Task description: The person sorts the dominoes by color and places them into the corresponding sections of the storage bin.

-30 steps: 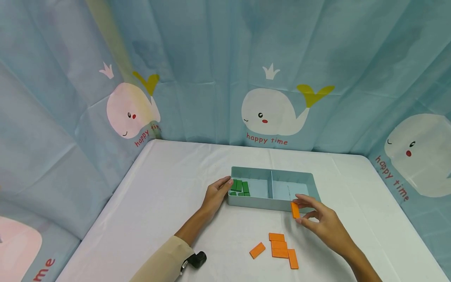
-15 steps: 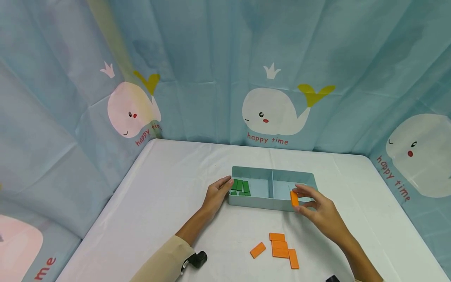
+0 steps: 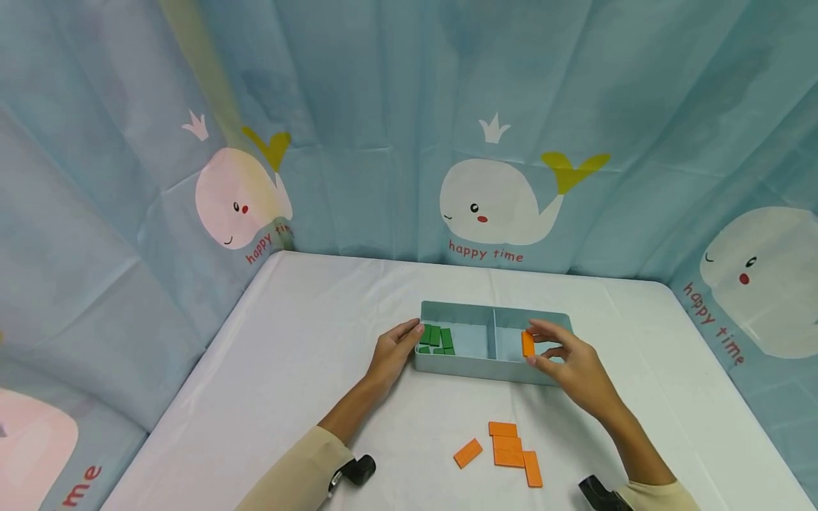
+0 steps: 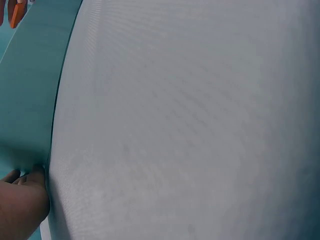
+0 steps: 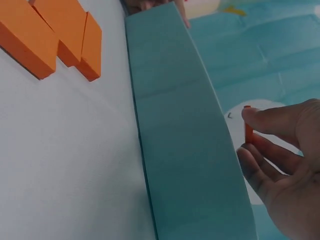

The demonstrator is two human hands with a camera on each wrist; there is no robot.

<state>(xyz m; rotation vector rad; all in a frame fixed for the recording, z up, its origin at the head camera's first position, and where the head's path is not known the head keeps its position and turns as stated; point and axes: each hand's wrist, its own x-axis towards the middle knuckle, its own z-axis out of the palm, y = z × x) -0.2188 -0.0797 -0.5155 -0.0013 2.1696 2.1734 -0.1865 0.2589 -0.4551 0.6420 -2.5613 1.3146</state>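
Observation:
A blue-grey tray [image 3: 473, 366] with a divider across its middle stands on the table. My left hand [image 3: 388, 355] holds the tray's left end, thumb at the rim; in the left wrist view the fingers [image 4: 35, 176] lie against its corner. Several green tiles [image 3: 434, 336] lie in the left compartment. Over the right compartment, my right hand [image 3: 578, 365] pinches an orange tile [image 3: 527, 344] upright between thumb and fingertips. The right wrist view shows this tile [image 5: 248, 125] edge-on, beyond the tray's front wall [image 5: 182, 110].
Several orange tiles [image 3: 508, 451] lie together on the white tabletop [image 3: 287, 355] in front of the tray, with a single orange tile [image 3: 468, 453] just left of them. A blue whale-print curtain [image 3: 383, 199] hangs behind the table and along its sides.
My right hand has carried the orange tile forward and slightly left, from in front of the tray's front wall to over the right compartment. The left hand has stayed put.

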